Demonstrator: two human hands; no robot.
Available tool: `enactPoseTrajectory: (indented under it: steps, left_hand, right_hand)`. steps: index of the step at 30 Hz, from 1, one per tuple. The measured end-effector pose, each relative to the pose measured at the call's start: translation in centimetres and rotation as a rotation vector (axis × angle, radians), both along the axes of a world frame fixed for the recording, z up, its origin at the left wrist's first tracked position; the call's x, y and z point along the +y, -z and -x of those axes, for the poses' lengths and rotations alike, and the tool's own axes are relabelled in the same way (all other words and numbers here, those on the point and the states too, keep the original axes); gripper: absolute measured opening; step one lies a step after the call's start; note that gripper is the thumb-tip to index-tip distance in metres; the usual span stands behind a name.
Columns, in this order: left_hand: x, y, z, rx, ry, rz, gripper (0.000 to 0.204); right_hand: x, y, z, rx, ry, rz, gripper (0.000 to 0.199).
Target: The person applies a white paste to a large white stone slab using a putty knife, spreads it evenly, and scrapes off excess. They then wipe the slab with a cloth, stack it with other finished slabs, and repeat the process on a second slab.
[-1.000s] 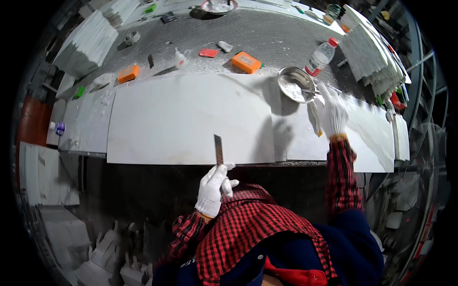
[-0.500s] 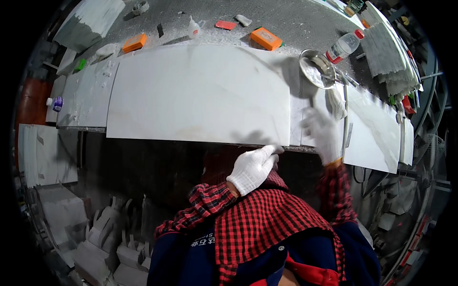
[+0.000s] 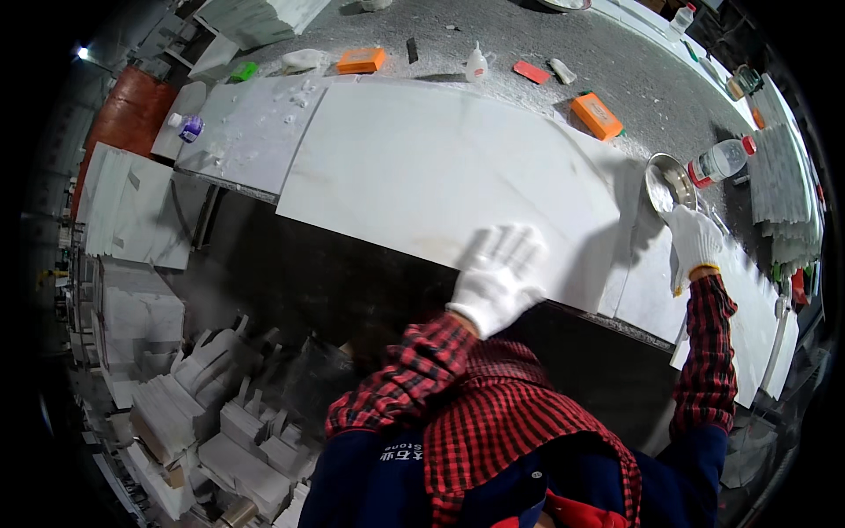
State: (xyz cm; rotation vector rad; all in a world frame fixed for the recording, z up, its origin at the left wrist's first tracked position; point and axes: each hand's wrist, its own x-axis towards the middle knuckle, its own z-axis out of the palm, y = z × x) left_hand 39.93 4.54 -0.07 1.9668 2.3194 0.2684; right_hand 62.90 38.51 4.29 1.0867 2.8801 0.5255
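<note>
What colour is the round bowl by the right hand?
The bowl is shiny silver, seen best in the head view.

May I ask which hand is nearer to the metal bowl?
The right hand, on the near side of the metal bowl; the left hand is farther left, partly over the white slab.

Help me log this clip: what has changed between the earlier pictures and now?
The left hand moved forward over the slab, fingers spread; the strip it held no longer shows in it. The right hand drew back, then returned to the bowl; its grip is unclear. Slab, bowl and adjacent bottle stayed put; the view turned.
</note>
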Motion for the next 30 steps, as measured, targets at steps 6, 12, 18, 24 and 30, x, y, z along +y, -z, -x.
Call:
enactPoseTrajectory:
  steps: [6, 12, 18, 24, 30]
  left_hand:
    - [-12.6, -0.3, 21.0, 0.264, -0.563, -0.239, 0.042]
    - [-33.5, 8.4, 35.5, 0.250, -1.066, -0.256, 0.045]
    - [-25.8, 2.8, 32.2, -1.096, -1.264, -0.477, 0.073]
    - [-22.1, 0.5, 33.8, -1.113, -1.150, -0.132, 0.082]
    - [-20.4, 2.0, 35.1, -1.183, -1.194, -0.151, 0.067]
  right_hand:
    - [-9.5, -6.6, -1.3, 0.311, 0.148, 0.012, 0.038]
    - [-21.0, -3.2, -0.9, 0.575, 0.473, 0.260, 0.043]
    - [-27.1, 4.1, 3.8, 0.596, 0.680, 0.254, 0.053]
    - [-28.5, 3.7, 9.5, 0.566, 0.733, 0.214, 0.045]
    - [-27.4, 4.4, 9.7, 0.599, 0.809, 0.192, 0.049]
